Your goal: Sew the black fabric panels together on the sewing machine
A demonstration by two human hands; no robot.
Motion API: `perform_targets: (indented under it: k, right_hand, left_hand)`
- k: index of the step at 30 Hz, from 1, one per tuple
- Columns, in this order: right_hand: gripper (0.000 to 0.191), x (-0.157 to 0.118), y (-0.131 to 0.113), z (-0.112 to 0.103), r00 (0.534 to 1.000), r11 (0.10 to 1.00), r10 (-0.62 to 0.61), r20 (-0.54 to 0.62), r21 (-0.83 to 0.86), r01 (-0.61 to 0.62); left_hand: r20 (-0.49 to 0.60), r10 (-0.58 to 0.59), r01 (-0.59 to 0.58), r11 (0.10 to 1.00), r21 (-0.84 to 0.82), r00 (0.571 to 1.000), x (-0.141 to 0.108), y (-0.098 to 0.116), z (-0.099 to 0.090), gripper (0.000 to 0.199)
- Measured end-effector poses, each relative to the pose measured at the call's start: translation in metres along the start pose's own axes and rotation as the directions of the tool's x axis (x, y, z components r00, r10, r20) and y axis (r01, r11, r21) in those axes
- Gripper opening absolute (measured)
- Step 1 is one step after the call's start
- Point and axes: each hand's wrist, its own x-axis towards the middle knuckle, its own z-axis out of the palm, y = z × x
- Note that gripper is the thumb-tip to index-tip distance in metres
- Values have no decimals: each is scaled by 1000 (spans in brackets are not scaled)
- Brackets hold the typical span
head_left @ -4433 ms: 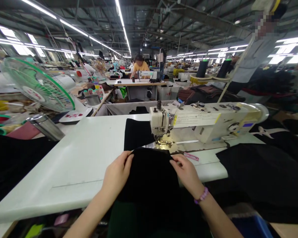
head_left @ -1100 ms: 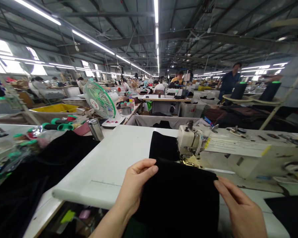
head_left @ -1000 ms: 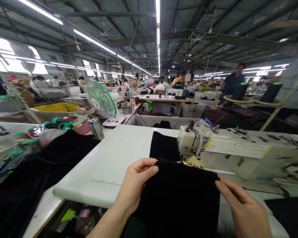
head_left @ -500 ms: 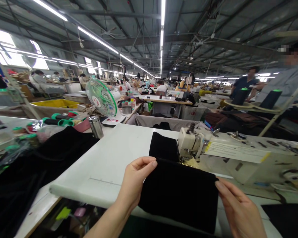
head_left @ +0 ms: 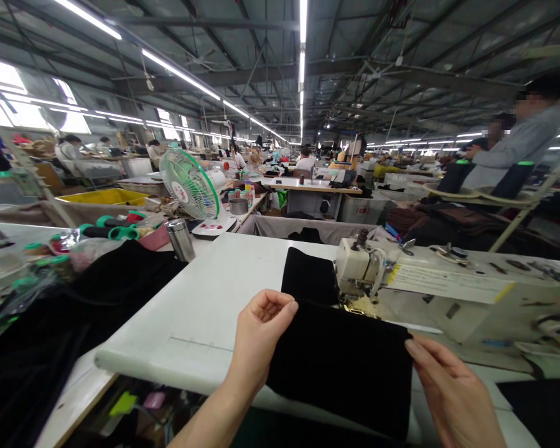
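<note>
A black cloth piece (head_left: pixel 343 367) hangs between my two hands, over the front edge of the pale sewing table (head_left: pixel 205 298). My left hand (head_left: pixel 264 330) pinches its upper left corner between thumb and fingertips. At the upper right corner, my right hand (head_left: pixel 452 379) grips the edge the same way. Just beyond, another black cloth part (head_left: pixel 308 277) lies flat on the table beside the needle area of the sewing machine (head_left: pixel 359 267). Whether the two black parts are joined cannot be made out.
A steel flask (head_left: pixel 181 241) and a green-rimmed fan (head_left: pixel 191 186) stand behind the table's left side. Black fabric (head_left: pixel 121 280) is heaped at left. Thread cones (head_left: pixel 513 182) stand at right, near a standing person (head_left: pixel 527 137).
Both hands and the held cloth have shifted very slightly right. At the back right, the standing people have changed position, and one now shows more fully.
</note>
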Motion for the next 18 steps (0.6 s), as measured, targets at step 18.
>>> perform_targets:
  k: [18]
  right_hand:
    - [25,-10,-14,22,975,979,-194,110,88,185]
  left_hand:
    - [-167,-242,225,968,-112,956,12,-3,-5,36]
